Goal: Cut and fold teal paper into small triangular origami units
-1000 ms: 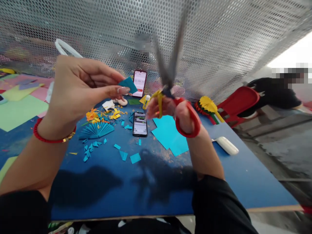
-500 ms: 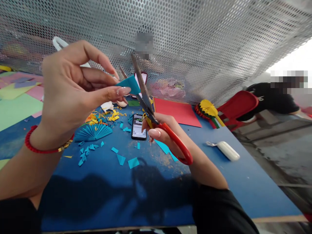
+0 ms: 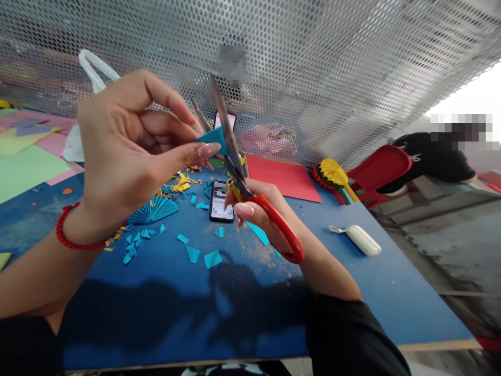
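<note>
My left hand (image 3: pixel 129 141) pinches a small folded piece of blue paper (image 3: pixel 214 138) between thumb and fingers, above the table. My right hand (image 3: pixel 260 206) is closed around the red handles of a pair of scissors (image 3: pixel 230 136). The scissor blades stand apart and point upward, with the paper's right edge between them. Below the hands, a pleated blue paper fan (image 3: pixel 154 210) lies on the table, partly covered by my left wrist. Blue paper scraps (image 3: pixel 212 259) are scattered in front of it. Between the hands lies a phone (image 3: pixel 221 201) with a lit screen.
The blue table (image 3: pixel 376 303) backs onto a perforated metal screen (image 3: pixel 297 68). Red paper (image 3: pixel 284 178), a yellow paper rosette (image 3: pixel 332 175) and a white case (image 3: pixel 363 240) lie at right. Coloured sheets (image 3: pixel 31 169) spread at left. Beyond a red chair (image 3: pixel 381 169) sits a person (image 3: pixel 430 159).
My left hand has shifted slightly right with the blue paper, bringing it closer to the scissor blades. The camera view has moved a little; the scissors remain open around the paper's edge.
</note>
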Action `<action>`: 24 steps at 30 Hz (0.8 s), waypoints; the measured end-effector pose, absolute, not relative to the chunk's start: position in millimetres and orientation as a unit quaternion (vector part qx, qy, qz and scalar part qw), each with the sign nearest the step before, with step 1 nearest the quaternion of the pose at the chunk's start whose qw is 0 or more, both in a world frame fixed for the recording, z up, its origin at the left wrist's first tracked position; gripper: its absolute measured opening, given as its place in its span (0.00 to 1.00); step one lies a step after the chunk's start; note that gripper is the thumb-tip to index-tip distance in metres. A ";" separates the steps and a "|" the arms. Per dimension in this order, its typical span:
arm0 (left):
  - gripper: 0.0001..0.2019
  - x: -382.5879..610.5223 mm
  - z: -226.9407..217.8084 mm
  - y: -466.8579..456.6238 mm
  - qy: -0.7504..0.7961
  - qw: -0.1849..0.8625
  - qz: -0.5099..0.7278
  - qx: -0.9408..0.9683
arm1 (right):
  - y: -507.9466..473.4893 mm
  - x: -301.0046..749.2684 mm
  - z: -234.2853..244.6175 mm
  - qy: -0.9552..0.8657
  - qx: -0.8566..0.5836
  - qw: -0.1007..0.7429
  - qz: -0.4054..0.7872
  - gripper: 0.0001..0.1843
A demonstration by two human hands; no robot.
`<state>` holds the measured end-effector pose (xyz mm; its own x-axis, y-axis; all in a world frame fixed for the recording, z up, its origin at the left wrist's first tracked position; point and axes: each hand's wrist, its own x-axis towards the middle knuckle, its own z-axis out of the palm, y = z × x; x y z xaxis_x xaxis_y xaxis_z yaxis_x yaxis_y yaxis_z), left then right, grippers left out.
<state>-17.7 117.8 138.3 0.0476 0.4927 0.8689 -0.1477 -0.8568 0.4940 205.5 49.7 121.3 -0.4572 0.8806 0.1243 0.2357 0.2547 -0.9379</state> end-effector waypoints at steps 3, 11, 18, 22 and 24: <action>0.25 -16.5 138.8 116.2 0.132 0.257 0.679 0.675 | 48.5 204.8 122.8 -0.713 -0.391 0.341 0.471 0.33; 0.23 -17.3 139.3 113.7 0.142 0.252 0.686 0.667 | 48.9 206.2 123.9 -0.717 -0.394 0.343 0.461 0.34; 0.26 -18.5 138.4 108.3 0.167 0.216 0.675 0.685 | 47.5 205.9 123.4 -0.719 -0.402 0.335 0.458 0.33; 0.25 -16.3 137.5 110.3 0.153 0.254 0.677 0.674 | 47.2 206.9 125.8 -0.718 -0.402 0.327 0.464 0.31; 0.21 -13.9 137.3 111.1 0.145 0.253 0.692 0.660 | 47.4 207.4 126.8 -0.716 -0.400 0.328 0.469 0.30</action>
<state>-13.9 111.1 137.3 -0.0011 0.5422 0.8402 -0.1584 -0.8297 0.5353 207.4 47.4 126.8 -0.4651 0.8802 0.0947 0.2644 0.2402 -0.9340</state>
